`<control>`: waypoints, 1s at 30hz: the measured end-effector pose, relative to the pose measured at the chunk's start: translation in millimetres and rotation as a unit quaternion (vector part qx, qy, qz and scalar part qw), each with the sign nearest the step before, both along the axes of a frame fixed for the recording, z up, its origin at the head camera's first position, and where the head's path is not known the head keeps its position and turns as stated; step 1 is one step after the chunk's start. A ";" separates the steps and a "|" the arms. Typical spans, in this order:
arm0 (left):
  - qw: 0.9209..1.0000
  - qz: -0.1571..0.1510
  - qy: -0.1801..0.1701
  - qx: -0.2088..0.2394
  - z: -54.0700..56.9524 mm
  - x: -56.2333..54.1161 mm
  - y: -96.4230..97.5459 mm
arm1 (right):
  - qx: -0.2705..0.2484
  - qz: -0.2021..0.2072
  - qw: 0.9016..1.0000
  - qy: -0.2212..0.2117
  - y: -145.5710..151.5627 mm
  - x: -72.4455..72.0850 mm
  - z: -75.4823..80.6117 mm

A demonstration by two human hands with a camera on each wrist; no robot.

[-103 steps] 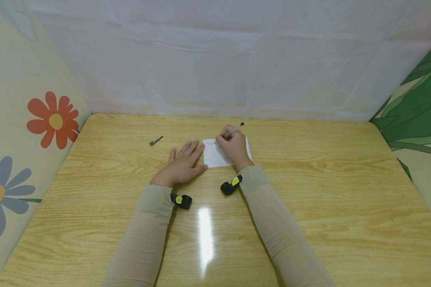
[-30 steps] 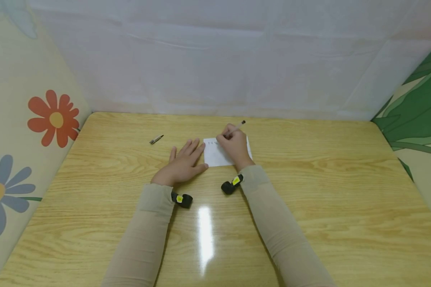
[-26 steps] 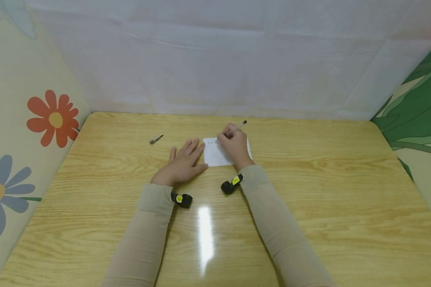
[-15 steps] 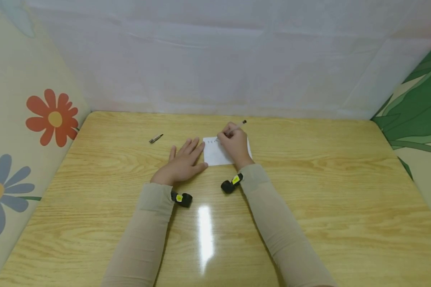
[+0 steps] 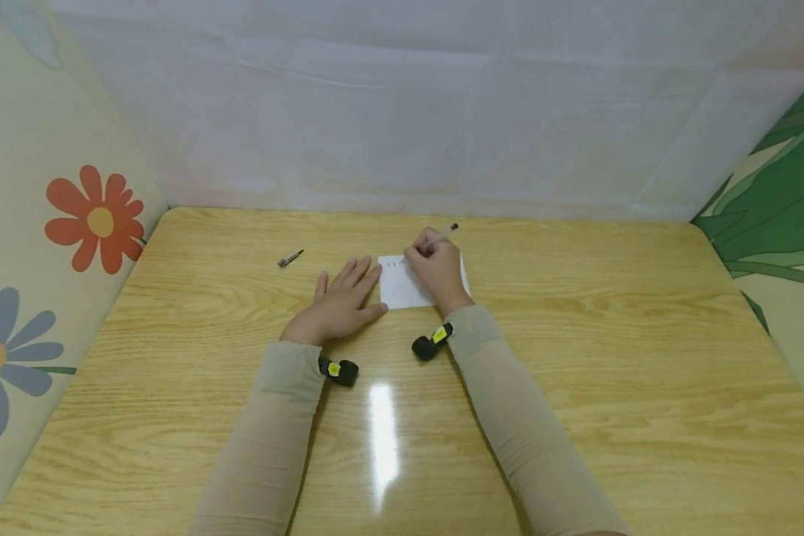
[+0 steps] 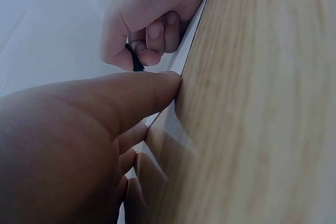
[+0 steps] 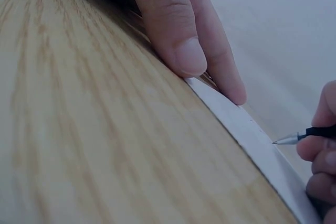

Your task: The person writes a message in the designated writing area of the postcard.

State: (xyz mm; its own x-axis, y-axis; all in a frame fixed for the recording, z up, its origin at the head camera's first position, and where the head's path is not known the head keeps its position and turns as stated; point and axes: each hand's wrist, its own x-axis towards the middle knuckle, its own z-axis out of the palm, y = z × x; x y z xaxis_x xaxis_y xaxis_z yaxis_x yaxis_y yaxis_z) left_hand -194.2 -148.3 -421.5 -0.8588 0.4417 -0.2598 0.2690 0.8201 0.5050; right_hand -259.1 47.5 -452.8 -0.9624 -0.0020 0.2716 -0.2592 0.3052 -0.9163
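Note:
A small white sheet of paper [image 5: 402, 286] lies on the wooden table, with a short row of dark marks along its far edge. My right hand [image 5: 437, 268] pinches a pen [image 5: 446, 231] with a clear barrel, black grip and black end. In the right wrist view the pen's metal tip [image 7: 286, 139] is right at the paper's surface. My left hand [image 5: 338, 301] is spread flat on the table, its thumb and index fingertip on the paper's left edge. The right hand hides the paper's right part in the head view.
A pen cap [image 5: 290, 259] with a clip lies beyond the left hand, toward the back left of the wooden table [image 5: 610, 335]. A white cloth [image 5: 402, 112] hangs behind the table. Flower-patterned panels [image 5: 100, 222] stand at both sides.
The row of marks on the paper has grown a little to the right, and the right hand has shifted slightly with the pen. The left hand stays in place.

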 end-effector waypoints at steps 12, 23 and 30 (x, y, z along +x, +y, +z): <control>1.000 0.004 -0.001 0.004 2.0 0.8 1.0 | 0.003 0.000 1.000 -0.004 0.6 0.9 0.1; 1.000 0.006 0.000 0.008 3.3 2.5 1.0 | 0.003 0.003 1.000 0.012 -0.1 0.2 -0.3; 1.000 0.006 0.000 0.007 3.0 2.2 0.9 | 0.003 0.006 1.000 0.010 -0.5 -0.2 -0.6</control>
